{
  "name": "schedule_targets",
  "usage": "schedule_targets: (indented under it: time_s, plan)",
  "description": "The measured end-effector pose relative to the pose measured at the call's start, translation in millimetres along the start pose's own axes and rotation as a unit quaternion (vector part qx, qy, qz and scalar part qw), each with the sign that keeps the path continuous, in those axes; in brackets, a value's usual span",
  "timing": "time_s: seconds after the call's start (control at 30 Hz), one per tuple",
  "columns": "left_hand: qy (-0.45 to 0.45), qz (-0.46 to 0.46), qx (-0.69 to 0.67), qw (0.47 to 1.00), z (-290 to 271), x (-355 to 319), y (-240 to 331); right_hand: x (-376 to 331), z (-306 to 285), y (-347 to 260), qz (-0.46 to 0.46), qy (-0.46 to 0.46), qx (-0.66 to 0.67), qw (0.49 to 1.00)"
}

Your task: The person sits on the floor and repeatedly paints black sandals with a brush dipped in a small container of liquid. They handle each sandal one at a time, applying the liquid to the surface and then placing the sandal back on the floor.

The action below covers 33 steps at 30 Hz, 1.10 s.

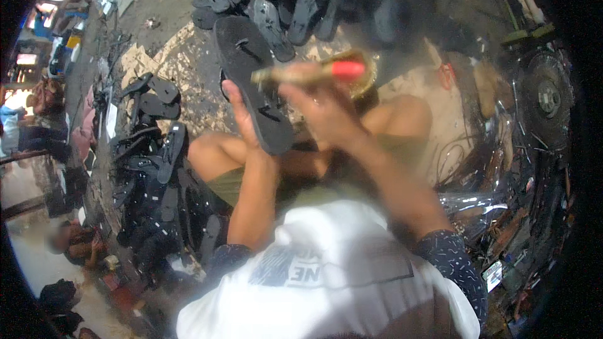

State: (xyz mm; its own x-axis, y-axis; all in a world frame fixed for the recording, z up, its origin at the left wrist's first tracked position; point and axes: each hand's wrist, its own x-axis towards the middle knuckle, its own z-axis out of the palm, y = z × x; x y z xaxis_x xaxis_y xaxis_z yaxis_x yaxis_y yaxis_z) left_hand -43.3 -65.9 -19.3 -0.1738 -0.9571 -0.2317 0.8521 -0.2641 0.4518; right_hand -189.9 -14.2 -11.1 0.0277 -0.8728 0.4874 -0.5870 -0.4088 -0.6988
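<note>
My left hand [244,116] is closed around the edge of a long black sandal sole [248,56], tilted up in front of me. Short dark strap pieces stand out from its face. Blurred by motion, my right hand [320,103] grips a brush [347,70] with a red-ended handle. The brush's other end lies over the sole's right edge; whether it touches cannot be made out. Just behind my right hand stands a yellowish container [364,81], partly hidden by the hand and brush.
Several black soles and sandals [267,22] lie beyond my hands. More black footwear [166,150] is heaped at my left. A stained board [188,66] covers the ground ahead. On the right are clear plastic [477,204] and a round fan-like object [546,94].
</note>
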Motion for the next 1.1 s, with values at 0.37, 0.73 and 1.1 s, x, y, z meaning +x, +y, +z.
schedule_targets:
  time_s: [0.37,0.73,1.1]
  plan:
    - [-0.060,-0.146,-0.286,0.945,6.1,-1.9,-4.1,53.7,-11.1,-2.7,-0.118,-0.039,0.212,0.969]
    - [-0.115,-0.263,-0.135,0.948,-24.3,14.5,-9.2,33.0,-8.8,14.1,0.023,-0.187,0.371,0.909]
    - [-0.084,-0.107,0.202,0.970,80.9,200.7,-50.9,-1.5,-128.0,23.8,0.285,0.185,0.256,0.905]
